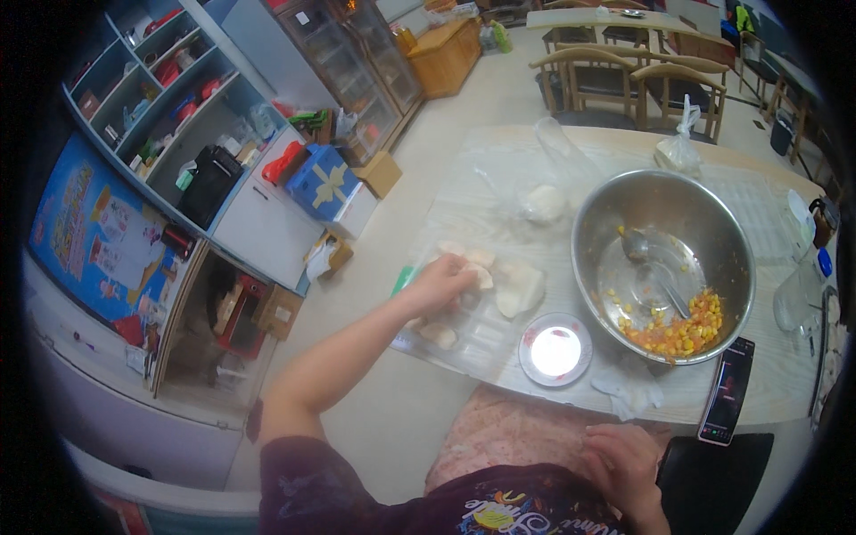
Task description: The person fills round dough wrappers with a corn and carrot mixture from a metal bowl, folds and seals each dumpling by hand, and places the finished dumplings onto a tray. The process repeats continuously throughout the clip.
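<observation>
My left hand (443,286) grips a pale folded dumpling (480,277) above a clear plastic compartment tray (471,349) on the table's left side. Several other dumplings (439,334) sit in that tray. Just right of the hand lies a stack of white dough wrappers (520,289). Close to my body, over my lap, my right hand (625,458) holds nothing visible, its fingers loosely bent and a little apart. A large steel bowl (588,267) contains corn and orange filling (689,331) along its near side, with a metal spoon (674,299) leaning inside.
A small plate with a shiny centre (556,349) and a crumpled tissue (628,388) lie by the near edge. A phone (727,391) overhangs that edge. Farther back are bagged dough (543,202), a knotted plastic bag (679,152) and another clear tray (749,207). A glass jar (796,304) stands right.
</observation>
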Available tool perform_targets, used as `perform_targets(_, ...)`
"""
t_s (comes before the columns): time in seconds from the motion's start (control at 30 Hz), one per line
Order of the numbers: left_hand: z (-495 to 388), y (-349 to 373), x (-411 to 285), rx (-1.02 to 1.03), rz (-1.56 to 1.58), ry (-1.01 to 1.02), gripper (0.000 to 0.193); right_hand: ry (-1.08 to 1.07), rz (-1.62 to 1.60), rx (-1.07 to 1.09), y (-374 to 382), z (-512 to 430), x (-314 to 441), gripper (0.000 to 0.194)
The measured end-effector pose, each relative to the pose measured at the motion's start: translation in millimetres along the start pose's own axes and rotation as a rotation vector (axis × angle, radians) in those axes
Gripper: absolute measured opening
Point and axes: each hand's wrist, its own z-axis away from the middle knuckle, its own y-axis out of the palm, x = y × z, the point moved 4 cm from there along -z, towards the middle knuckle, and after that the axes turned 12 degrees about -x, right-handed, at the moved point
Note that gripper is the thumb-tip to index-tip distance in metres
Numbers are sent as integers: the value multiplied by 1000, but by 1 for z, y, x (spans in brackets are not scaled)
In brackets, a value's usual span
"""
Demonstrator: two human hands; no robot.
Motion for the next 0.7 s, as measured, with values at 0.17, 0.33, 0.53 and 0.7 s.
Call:
perform_targets(0.17,-1,-15,-15,-12,-427,285,33,3,26,24,3,1,3,20)
perform_targets(0.33,-4,-15,-8,-81,-501,356,27,-11,57,46,6,4,6,20)
perform_targets(0.53,20,3,-37,-272,-611,712,26,3,61,52,7,5,4,20)
perform_targets(0.7,59,40,-63,-47,-784,955,28,-59,29,66,9,6,-1,19)
